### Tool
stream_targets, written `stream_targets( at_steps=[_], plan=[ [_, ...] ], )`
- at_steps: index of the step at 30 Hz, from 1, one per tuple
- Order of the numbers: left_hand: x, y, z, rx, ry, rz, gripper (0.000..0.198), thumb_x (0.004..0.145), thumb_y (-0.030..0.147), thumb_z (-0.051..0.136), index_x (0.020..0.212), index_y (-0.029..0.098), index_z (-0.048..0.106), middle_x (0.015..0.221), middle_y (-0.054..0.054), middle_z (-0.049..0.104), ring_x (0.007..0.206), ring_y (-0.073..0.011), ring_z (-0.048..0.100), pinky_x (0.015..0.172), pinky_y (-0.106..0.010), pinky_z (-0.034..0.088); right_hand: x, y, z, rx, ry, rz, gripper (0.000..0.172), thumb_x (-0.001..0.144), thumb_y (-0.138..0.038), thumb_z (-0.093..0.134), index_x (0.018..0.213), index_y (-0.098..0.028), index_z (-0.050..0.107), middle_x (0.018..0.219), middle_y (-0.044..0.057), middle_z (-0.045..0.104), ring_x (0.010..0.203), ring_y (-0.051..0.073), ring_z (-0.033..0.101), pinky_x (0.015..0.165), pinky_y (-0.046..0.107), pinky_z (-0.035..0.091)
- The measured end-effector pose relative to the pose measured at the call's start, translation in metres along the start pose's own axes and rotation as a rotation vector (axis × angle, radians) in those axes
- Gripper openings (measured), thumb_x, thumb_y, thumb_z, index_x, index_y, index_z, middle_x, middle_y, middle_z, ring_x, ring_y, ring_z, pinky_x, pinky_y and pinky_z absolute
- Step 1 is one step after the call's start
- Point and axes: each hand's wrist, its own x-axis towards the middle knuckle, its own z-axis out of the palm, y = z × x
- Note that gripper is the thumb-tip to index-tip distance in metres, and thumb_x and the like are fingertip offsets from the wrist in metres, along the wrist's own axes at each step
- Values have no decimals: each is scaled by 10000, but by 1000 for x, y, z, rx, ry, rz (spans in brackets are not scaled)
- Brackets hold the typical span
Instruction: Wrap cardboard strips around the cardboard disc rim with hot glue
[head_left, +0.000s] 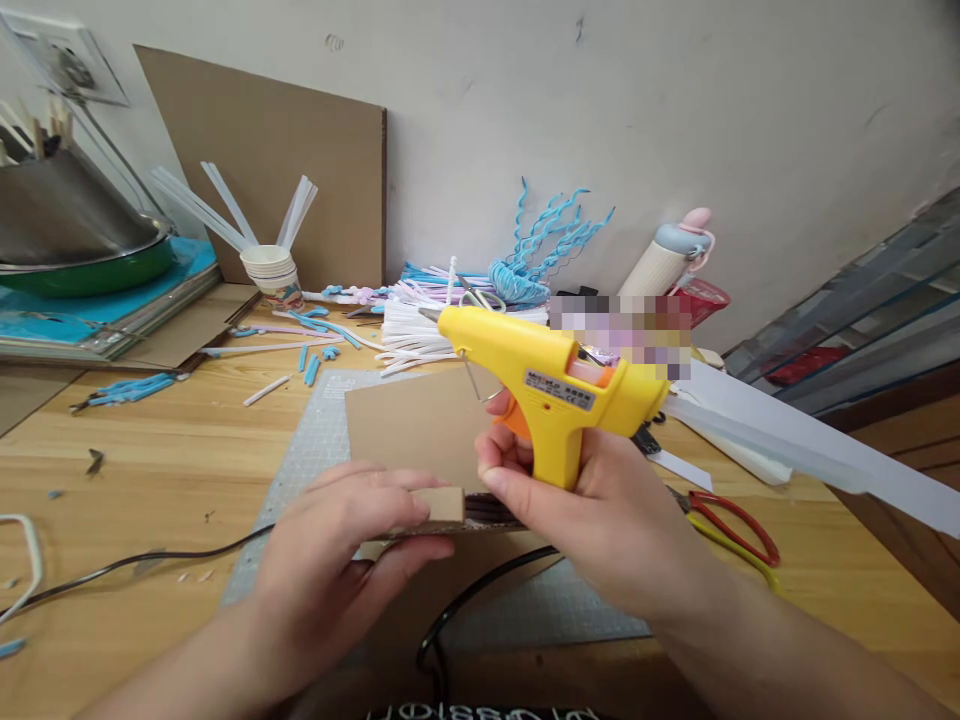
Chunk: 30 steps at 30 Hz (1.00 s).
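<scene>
A yellow glue gun with an orange trigger is gripped by its handle in my right hand; its nozzle points to the upper left. My left hand pinches a small cardboard strip against the edge of a piece of cardboard, thumb below and fingers on top. The right thumb and fingertips are close to that same edge. Behind the hands a larger cardboard panel lies over a grey cutting mat. A clear glue stick sticks out of the gun's rear.
Paper cups with glue sticks, white pipe cleaners and a blue coiled bundle stand at the back. Red-and-yellow-handled pliers lie at the right. A black cable crosses the wooden table. A bottle leans by the wall.
</scene>
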Motion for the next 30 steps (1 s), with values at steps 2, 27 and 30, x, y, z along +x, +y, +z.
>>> stream_targets(
  at_steps=[2,27,30],
  plan=[
    [-1,-1,-1,-6,12,-9,174,903,231,729,1031,255,613,929,-15,807,786,-162,772,690,-293,644,1,3,-4,-79,89,11,45,845,-237,638,820,-230,601,835,-10,624,783,165,599,776,347,486],
    [-16,-8,1,-2,74,-99,304,865,163,753,1125,249,622,1040,-13,771,930,-162,746,792,-283,631,-30,48,-58,180,356,88,170,845,-353,750,967,-247,697,825,4,656,619,131,545,522,257,481],
    [-19,-9,2,-16,72,-104,321,852,136,759,1125,235,623,1067,-20,761,962,-158,741,811,-267,626,-55,33,-54,220,152,176,263,808,-438,806,986,-247,774,847,55,732,696,180,654,599,282,584]
  ],
)
